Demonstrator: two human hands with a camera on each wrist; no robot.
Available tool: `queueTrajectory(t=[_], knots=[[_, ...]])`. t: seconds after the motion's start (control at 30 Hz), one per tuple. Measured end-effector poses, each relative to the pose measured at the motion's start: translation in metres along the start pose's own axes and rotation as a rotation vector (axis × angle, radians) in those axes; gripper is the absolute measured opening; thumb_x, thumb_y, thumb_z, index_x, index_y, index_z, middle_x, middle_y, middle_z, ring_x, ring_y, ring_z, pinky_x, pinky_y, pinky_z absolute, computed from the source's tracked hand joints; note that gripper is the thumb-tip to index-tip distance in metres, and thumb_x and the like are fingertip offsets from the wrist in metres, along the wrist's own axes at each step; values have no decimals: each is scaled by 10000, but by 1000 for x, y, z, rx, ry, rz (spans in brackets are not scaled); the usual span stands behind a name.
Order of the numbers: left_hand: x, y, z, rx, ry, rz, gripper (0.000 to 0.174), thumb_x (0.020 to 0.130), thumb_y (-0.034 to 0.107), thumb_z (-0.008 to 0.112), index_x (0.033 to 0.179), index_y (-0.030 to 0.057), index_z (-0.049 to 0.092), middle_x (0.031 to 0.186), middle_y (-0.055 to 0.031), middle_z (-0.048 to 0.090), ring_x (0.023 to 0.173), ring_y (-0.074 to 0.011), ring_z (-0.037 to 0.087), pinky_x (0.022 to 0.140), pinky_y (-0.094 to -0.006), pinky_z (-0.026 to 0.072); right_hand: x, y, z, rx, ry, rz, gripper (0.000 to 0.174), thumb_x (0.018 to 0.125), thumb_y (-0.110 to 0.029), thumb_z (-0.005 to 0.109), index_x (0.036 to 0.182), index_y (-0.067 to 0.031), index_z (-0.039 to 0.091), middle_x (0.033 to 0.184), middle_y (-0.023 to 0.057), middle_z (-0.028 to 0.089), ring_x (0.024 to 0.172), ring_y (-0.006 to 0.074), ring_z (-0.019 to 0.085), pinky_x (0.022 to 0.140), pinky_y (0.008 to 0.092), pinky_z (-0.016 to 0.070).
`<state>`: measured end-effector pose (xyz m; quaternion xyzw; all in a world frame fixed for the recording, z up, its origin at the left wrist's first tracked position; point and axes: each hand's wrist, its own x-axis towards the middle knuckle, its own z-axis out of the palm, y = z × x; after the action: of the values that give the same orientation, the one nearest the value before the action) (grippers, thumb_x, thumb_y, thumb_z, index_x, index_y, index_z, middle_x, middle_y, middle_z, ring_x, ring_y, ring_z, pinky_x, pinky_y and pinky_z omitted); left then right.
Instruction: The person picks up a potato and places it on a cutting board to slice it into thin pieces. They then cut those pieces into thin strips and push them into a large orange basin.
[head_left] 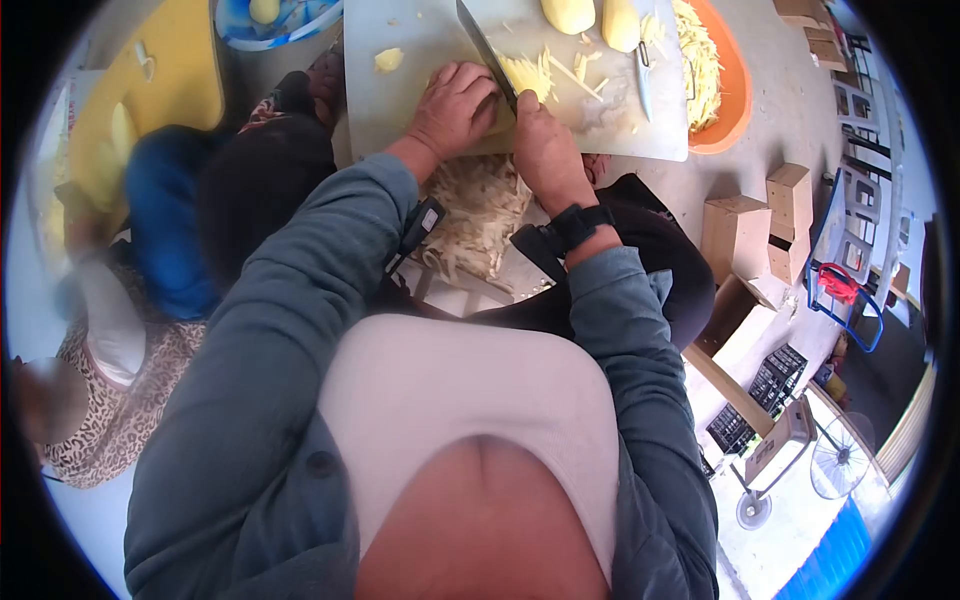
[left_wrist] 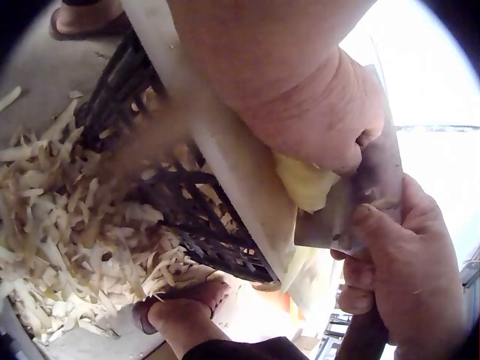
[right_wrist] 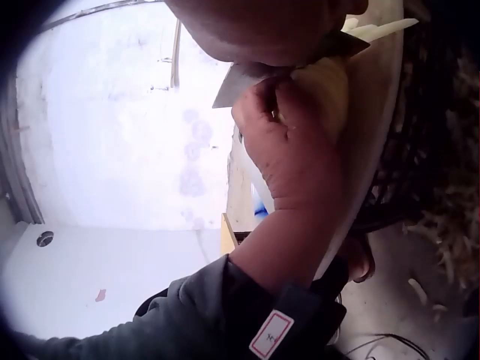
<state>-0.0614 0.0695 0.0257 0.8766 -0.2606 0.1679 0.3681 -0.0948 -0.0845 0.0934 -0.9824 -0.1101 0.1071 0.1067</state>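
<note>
On the white cutting board (head_left: 370,115), my left hand (head_left: 455,108) grips a peeled potato (left_wrist: 304,184), its fingers bent over the top and hiding most of it. My right hand (head_left: 548,150) holds a kitchen knife (head_left: 484,42) by the handle, thumb against the wide blade. The blade stands on edge right beside the left fingertips. Cut potato strips (head_left: 530,75) lie fanned out on the blade's right side. A potato slice (head_left: 388,60) rests at the board's left. Two peeled potatoes (head_left: 568,12) sit at the far edge, near a peeler (head_left: 644,82) with a light blue handle.
An orange basin (head_left: 738,105) full of potato strips (head_left: 700,80) stands right of the board. Below the board are a black slatted basket (left_wrist: 202,214) and a heap of peels (left_wrist: 52,225). Another person (head_left: 130,370) sits at the left by a blue-and-white basin (head_left: 270,40). Cardboard boxes (head_left: 735,235) stand right.
</note>
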Motion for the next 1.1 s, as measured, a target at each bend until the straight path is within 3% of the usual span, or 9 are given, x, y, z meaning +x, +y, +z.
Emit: queueTrajectory(t=[0.3,0.53,0.73,0.8,1.03,1.1], knots=[[-16,-1,-18,95,-40,23,345,705,185,680,1044,163,617,1146,-11,543,1079,-243,482,942,-399,333,-2,16,13,248,94,7,215,824,-37,489,1031,-8,442,930,261,592,816,415,626,724,476,508],[-19,-4,-11,72,-43,-11,380,711,219,694,1074,164,597,1194,-9,506,1111,-233,453,938,-404,325,-4,7,9,92,80,27,228,824,-38,492,1041,7,442,986,271,579,809,447,611,706,478,509],[-19,-9,-4,72,-42,-11,391,700,270,707,1064,179,597,1197,3,502,1125,-236,439,937,-425,332,-12,-2,-7,126,11,36,406,796,-6,510,1184,-14,390,986,251,566,768,421,624,674,478,517],[-19,-7,-4,82,-26,17,399,723,242,686,1093,139,575,1202,-27,499,1130,-251,439,938,-413,320,-17,-9,-16,52,103,-39,530,778,0,523,1278,-38,349,1013,229,550,758,412,625,658,475,517],[-19,-8,-4,88,-33,40,468,716,240,689,1138,86,558,1201,-82,494,1137,-288,426,945,-432,319,-22,-30,-23,-84,-5,-43,599,782,-17,537,1342,-55,328,1026,193,527,744,371,640,630,428,537],[-18,-7,-4,111,-48,-14,429,714,276,687,1113,148,590,1206,-50,496,1160,-272,420,972,-440,319,-24,-34,-26,-96,-43,-36,596,793,3,508,1352,-59,313,1039,198,514,737,368,636,622,435,530]])
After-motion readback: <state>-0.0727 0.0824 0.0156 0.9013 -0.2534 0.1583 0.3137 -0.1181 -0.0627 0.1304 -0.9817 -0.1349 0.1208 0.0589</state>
